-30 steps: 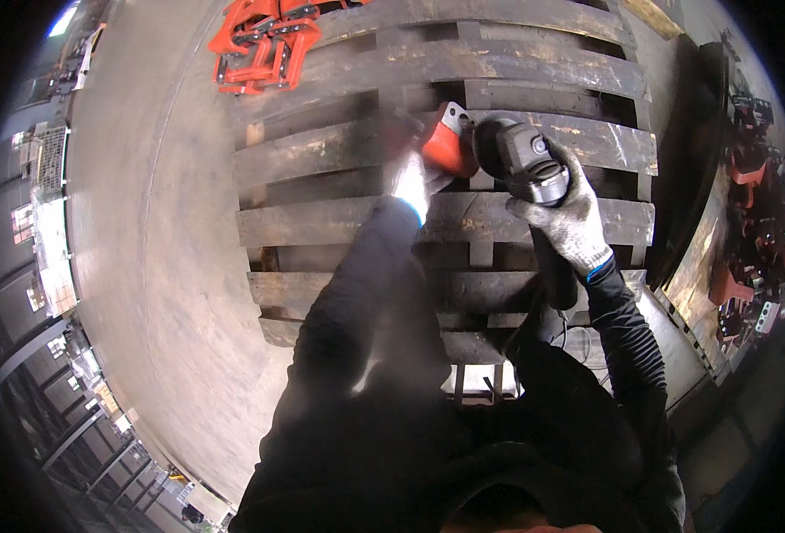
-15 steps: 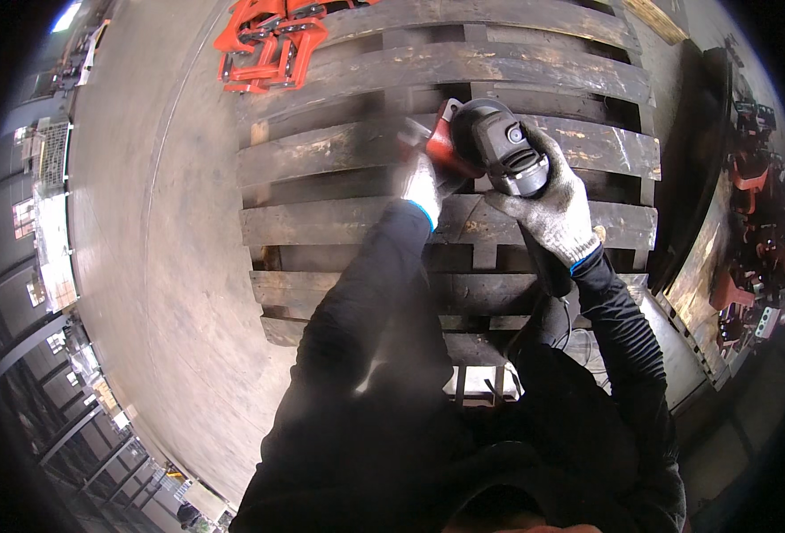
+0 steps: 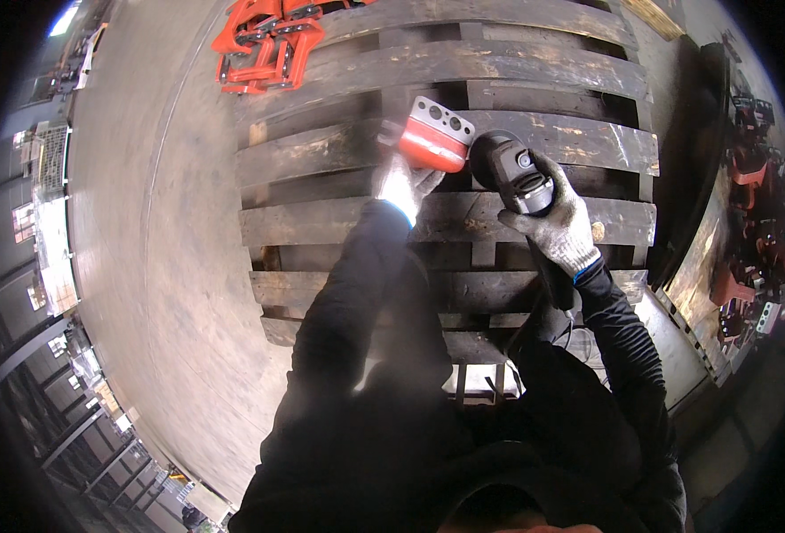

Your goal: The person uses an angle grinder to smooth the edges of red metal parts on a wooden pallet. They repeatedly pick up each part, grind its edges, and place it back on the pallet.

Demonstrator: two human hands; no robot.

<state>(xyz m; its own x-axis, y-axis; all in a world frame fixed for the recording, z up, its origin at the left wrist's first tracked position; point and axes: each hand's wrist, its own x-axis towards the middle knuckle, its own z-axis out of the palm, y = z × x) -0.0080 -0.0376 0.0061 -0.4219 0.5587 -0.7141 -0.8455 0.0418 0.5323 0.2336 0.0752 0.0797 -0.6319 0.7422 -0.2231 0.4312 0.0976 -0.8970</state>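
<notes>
My left hand [image 3: 401, 185], in a pale knit glove, is closed on a red metal bracket [image 3: 435, 147]. The bracket's bare grey end plate has several round holes and faces away from me. In my right hand [image 3: 563, 218], gloved the same way, is a black angle grinder [image 3: 520, 171], gripped around its head and body. Its disc sits just right of the bracket; whether the two touch I cannot tell. Both hands are above a worn wooden pallet [image 3: 339, 220]. Part of the left hand's fingers is hidden by the bracket.
Several red brackets [image 3: 273, 44] are piled at the pallet's far left corner. More red and dark parts [image 3: 748, 222] lie along the right side, beyond a dark upright board [image 3: 699, 169]. A cord [image 3: 579, 333] hangs near my legs. Concrete floor [image 3: 170, 222] stretches to the left.
My left hand has moved slightly left and turned the bracket so its holed end plate shows. The grinder has shifted a little right and down, away from the bracket.
</notes>
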